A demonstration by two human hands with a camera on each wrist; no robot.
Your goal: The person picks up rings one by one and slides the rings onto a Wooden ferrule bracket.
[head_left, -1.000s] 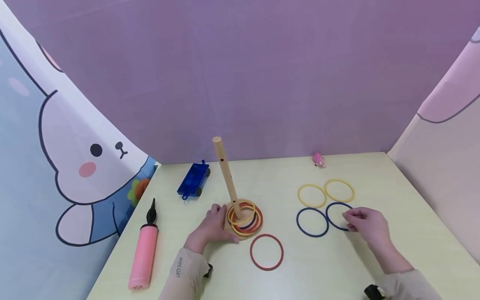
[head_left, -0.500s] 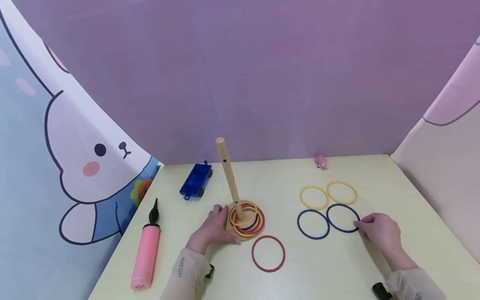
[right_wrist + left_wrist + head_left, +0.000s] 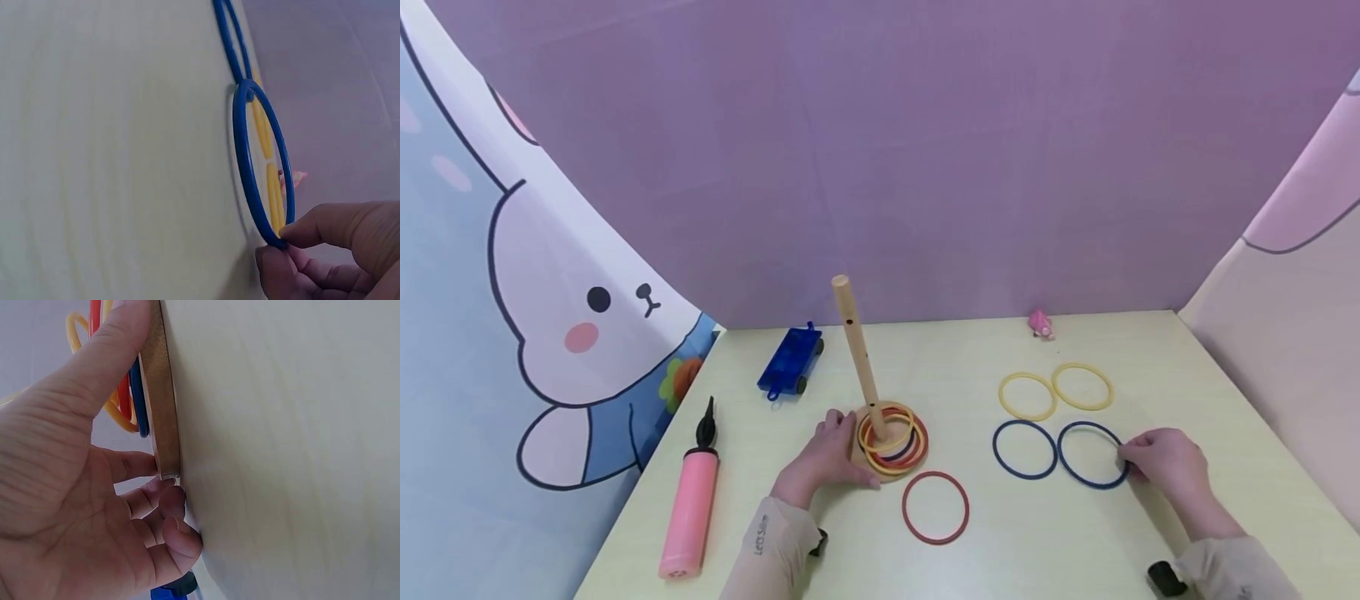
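A wooden peg (image 3: 857, 350) stands tilted on a round wooden base (image 3: 164, 412) that carries several red, yellow and blue rings (image 3: 917, 442). My left hand (image 3: 827, 454) grips the base's left edge, thumb across the rim and fingers curled against it (image 3: 94, 506). My right hand (image 3: 1161, 467) pinches the right edge of a blue ring (image 3: 1061, 454). In the right wrist view that blue ring (image 3: 244, 156) tilts up off the table at the pinched side. A second blue ring (image 3: 994, 450) lies beside it.
Two yellow rings (image 3: 1000, 395) (image 3: 1082, 364) lie behind the blue ones, and a red ring (image 3: 936, 542) lies in front of the base. A pink pump (image 3: 688, 512) and blue toy car (image 3: 788, 362) sit on the left, a small pink toy (image 3: 1040, 323) at the back. Fabric walls surround the table (image 3: 1150, 358).
My right hand slid from above the blue ring to its right edge, pinched it and drew it slightly nearer and to the right. The left hand stayed on the base.
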